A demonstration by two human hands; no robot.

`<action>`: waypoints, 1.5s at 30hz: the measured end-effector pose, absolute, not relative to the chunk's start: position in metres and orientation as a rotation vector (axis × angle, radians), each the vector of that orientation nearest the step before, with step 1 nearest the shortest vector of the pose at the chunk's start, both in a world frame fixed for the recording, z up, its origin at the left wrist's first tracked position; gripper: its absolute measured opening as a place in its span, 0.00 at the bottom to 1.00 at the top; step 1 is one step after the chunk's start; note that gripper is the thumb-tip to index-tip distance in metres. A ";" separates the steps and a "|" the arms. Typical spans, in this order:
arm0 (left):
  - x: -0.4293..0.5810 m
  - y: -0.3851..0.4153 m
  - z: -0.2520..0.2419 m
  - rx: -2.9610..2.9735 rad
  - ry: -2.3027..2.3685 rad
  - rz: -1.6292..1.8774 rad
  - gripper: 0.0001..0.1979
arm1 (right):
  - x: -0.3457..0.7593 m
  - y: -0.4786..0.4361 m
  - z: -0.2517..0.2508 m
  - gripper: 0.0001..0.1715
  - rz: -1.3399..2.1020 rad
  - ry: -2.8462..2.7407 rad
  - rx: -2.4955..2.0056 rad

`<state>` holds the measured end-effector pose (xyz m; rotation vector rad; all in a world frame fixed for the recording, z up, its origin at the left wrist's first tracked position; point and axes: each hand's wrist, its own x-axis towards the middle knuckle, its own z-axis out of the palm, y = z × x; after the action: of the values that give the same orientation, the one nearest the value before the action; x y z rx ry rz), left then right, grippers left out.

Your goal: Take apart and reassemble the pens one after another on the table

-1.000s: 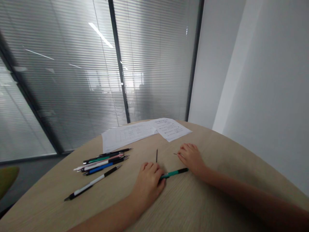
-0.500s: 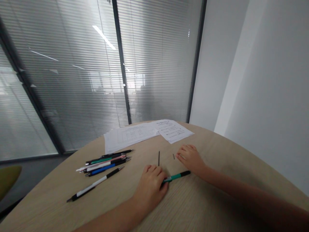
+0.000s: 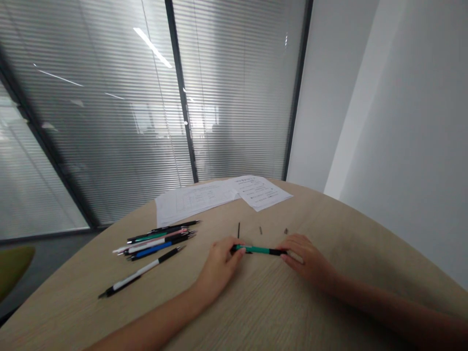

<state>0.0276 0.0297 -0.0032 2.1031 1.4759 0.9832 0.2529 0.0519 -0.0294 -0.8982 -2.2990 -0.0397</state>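
Note:
Both hands hold a green pen with a black end, level and crosswise above or on the table. My left hand is closed round its left end, the thumb along the near side. At the black right end, my right hand pinches it between thumb and fingers. Just beyond the pen lie three small parts in a row: a thin dark rod, a short thin grey piece and a tiny dark piece. The fingers hide both tips of the pen.
Left of my hands, a pile of several pens rests on the round wooden table. A white and black pen lies apart, nearer me. Printed sheets lie at the far edge, before a glass partition with blinds.
My right hand has come back toward me and now grips the pen's black end. A tiny dark piece shows on the table where that hand was. The pen has turned more level.

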 end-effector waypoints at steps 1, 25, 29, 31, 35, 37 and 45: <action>0.027 0.032 -0.004 1.966 1.468 0.985 0.11 | 0.253 0.052 -0.029 0.09 -0.035 -2.305 -0.884; 0.028 0.032 0.006 1.435 1.323 1.222 0.14 | 0.262 0.056 -0.028 0.11 0.147 -1.940 -0.972; 0.027 0.033 0.004 1.418 1.343 1.274 0.14 | 0.265 0.061 -0.029 0.10 0.202 -1.795 -1.066; 0.024 0.036 0.002 1.370 1.370 1.334 0.14 | 0.267 0.066 -0.030 0.10 0.252 -1.721 -1.123; 0.017 0.045 -0.004 1.275 1.380 1.452 0.14 | 0.269 0.071 -0.031 0.11 0.256 -1.734 -1.129; 0.014 0.048 -0.007 1.233 1.389 1.526 0.14 | 0.267 0.070 -0.033 0.12 0.238 -1.789 -1.108; 0.010 0.052 -0.010 1.115 1.385 1.729 0.16 | 0.251 0.061 -0.035 0.08 0.254 -1.985 -1.061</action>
<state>0.0097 0.0516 -0.0102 1.1147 1.3850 1.7287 0.2506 0.0608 -0.0349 -1.0609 -1.9849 0.2536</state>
